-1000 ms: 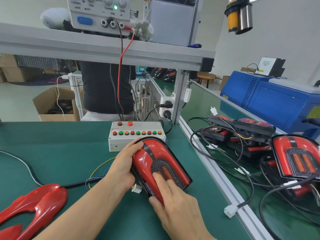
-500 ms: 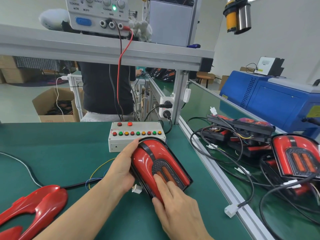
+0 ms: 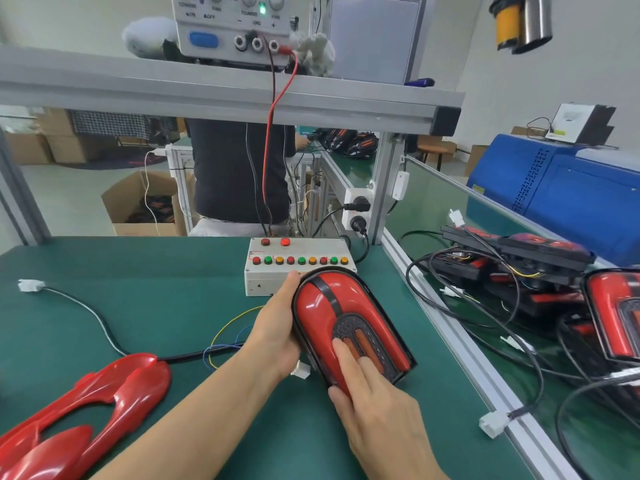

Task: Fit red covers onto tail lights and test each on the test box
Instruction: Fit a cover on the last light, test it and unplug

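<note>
Right in the middle of the head view, a tail light lies on the green table, just near of the test box. It has a shiny red cover on top, round at the far end and wider at the near end. A black stripe runs down it to a dark patch with two orange strips. A black rim goes all around the edge.

The left hand holds the left side of the tail light. Its fingers curl around the edge, and the thumb lies along the far left rim, close to the test box. The right hand comes in from the near side. Its fingers are straight and press flat on the dark patch and the red cover at the near end.

The test box is a pale box with a row of red, green and orange buttons, and two more red ones behind them. Thin yellow and blue wires loop on the table to the left of the left hand.

At the near left, loose red covers lie on the table, well apart from the hands. On the right, past a metal rail, more tail lights sit in a heap with black cables. A power supply stands on the shelf above, and a red lead hangs down from it. A person in a dark top stands behind the table.
</note>
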The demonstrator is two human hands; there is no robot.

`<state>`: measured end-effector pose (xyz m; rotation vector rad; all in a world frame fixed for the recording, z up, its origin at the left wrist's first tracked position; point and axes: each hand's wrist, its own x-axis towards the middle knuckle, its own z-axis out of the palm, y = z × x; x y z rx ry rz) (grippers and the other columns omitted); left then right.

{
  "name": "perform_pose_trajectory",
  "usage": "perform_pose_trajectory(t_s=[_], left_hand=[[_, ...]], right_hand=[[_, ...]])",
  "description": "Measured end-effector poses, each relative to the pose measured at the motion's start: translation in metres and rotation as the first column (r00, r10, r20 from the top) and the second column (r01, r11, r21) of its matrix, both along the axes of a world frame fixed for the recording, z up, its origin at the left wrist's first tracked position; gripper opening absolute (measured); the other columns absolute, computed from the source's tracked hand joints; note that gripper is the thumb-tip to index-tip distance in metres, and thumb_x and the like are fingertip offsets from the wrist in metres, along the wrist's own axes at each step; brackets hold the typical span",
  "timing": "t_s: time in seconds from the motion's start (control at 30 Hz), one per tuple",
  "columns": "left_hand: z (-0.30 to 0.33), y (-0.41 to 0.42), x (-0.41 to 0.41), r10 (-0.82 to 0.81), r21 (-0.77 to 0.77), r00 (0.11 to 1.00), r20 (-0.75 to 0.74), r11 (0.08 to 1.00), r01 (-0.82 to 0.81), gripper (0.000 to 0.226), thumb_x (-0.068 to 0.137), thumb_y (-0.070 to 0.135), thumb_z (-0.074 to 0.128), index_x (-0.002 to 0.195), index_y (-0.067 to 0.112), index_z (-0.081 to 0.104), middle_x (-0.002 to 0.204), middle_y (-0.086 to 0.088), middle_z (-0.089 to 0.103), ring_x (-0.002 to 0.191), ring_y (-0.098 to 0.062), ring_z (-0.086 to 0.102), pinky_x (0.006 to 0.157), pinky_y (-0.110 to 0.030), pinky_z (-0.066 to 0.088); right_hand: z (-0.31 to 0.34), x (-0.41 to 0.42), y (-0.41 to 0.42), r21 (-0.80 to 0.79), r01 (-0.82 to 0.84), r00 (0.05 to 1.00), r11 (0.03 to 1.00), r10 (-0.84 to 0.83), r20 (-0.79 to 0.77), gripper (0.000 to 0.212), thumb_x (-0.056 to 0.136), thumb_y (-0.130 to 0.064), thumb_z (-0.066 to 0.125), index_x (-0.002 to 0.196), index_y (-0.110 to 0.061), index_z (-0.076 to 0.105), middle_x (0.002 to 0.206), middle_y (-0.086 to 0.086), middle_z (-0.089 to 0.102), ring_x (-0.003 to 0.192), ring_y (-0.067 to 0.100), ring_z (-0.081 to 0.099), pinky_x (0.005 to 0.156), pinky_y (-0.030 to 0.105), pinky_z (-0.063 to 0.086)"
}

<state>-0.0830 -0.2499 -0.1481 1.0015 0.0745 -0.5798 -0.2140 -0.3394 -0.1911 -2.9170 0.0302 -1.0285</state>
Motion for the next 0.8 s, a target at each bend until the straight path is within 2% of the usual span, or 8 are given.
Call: perform_pose_trajectory(t_s=[0.1, 0.3, 0.43, 0.53, 0.6, 0.67, 0.7, 0.8], left_hand=[[-0.001, 0.000, 0.000, -0.001, -0.012, 1.000, 0.027, 1.000, 0.001, 0.041, 0.091, 0.048, 0.053, 0.110, 0.014, 0.067, 0.099, -0.010, 0.074, 0.087, -0.024, 0.072, 0.071, -0.038, 0.055], [-0.001, 0.005, -0.008, -0.183, 0.035, 0.972, 0.147, 0.983, 0.179, 0.049, 0.078, 0.054, 0.062, 0.111, 0.018, 0.068, 0.105, -0.010, 0.072, 0.093, -0.024, 0.071, 0.076, -0.040, 0.055], [0.002, 0.006, -0.015, -0.247, 0.067, 0.918, 0.309, 0.969, 0.238, 0.052, 0.065, 0.019, 0.078, 0.114, 0.024, 0.063, 0.110, -0.013, 0.070, 0.088, -0.025, 0.070, 0.062, -0.034, 0.055], [0.002, 0.004, -0.017, -0.164, 0.047, 0.940, 0.299, 0.986, 0.157, 0.050, 0.065, 0.016, 0.074, 0.114, 0.020, 0.063, 0.107, -0.014, 0.071, 0.087, -0.026, 0.069, 0.070, -0.038, 0.056], [0.002, 0.005, -0.016, -0.094, 0.011, 0.958, 0.271, 0.996, 0.094, 0.049, 0.065, 0.016, 0.073, 0.113, 0.016, 0.062, 0.105, -0.014, 0.071, 0.084, -0.025, 0.069, 0.073, -0.039, 0.056], [0.004, 0.010, -0.012, -0.023, -0.042, 0.969, 0.248, 0.999, 0.034, 0.045, 0.065, 0.017, 0.072, 0.109, 0.014, 0.063, 0.101, -0.013, 0.072, 0.080, -0.021, 0.069, 0.073, -0.039, 0.058], [0.005, 0.013, -0.009, -0.001, -0.067, 0.971, 0.237, 0.998, 0.018, 0.043, 0.065, 0.018, 0.071, 0.108, 0.015, 0.064, 0.099, -0.011, 0.073, 0.079, -0.020, 0.070, 0.071, -0.038, 0.059], [0.011, 0.021, -0.007, 0.027, -0.143, 0.985, 0.170, 0.990, -0.002, 0.045, 0.064, 0.019, 0.071, 0.109, 0.016, 0.064, 0.099, -0.009, 0.073, 0.079, -0.020, 0.071, 0.063, -0.035, 0.059]], right_hand=[[0.002, -0.002, 0.002, 0.039, -0.006, 1.000, 0.999, 0.007, -0.023, 0.049, 0.083, -0.036, 0.050, 0.129, -0.019, 0.048, 0.084, -0.004, 0.066, 0.051, 0.008, 0.056, 0.034, 0.016, 0.032], [0.003, -0.005, -0.003, 0.054, -0.002, 0.998, 0.999, 0.005, -0.061, 0.070, 0.056, -0.035, 0.093, 0.120, -0.018, 0.070, 0.078, -0.002, 0.059, 0.042, 0.007, 0.047, 0.036, 0.015, 0.021], [0.002, -0.005, -0.004, 0.039, 0.040, 0.999, 0.998, -0.038, -0.035, 0.069, 0.052, -0.038, 0.094, 0.114, -0.015, 0.073, 0.075, -0.002, 0.063, 0.037, 0.007, 0.048, 0.032, 0.016, 0.029], [0.001, -0.005, -0.002, 0.058, 0.017, 1.000, 0.998, -0.017, -0.012, 0.059, 0.065, -0.041, 0.086, 0.116, -0.016, 0.071, 0.079, -0.004, 0.065, 0.045, 0.006, 0.055, 0.034, 0.016, 0.034], [0.003, -0.010, -0.004, 0.195, -0.016, 0.999, 0.981, 0.024, -0.035, 0.052, 0.076, -0.049, 0.067, 0.121, -0.023, 0.067, 0.085, -0.009, 0.063, 0.057, 0.003, 0.060, 0.041, 0.015, 0.042], [0.004, -0.017, -0.009, 0.495, -0.016, 0.999, 0.869, 0.030, -0.020, 0.037, 0.084, -0.051, 0.059, 0.118, -0.035, 0.063, 0.089, -0.014, 0.056, 0.067, 0.001, 0.056, 0.056, 0.014, 0.044], [0.005, -0.019, -0.012, 0.661, -0.003, 1.000, 0.750, 0.012, -0.010, 0.029, 0.086, -0.047, 0.064, 0.112, -0.038, 0.061, 0.087, -0.013, 0.055, 0.069, 0.003, 0.053, 0.062, 0.013, 0.043], [0.005, -0.022, -0.024, 0.971, 0.084, 0.995, 0.225, 0.028, -0.093, 0.040, 0.077, -0.037, 0.075, 0.111, -0.029, 0.055, 0.093, -0.005, 0.062, 0.072, 0.003, 0.060, 0.073, 0.018, 0.051]])
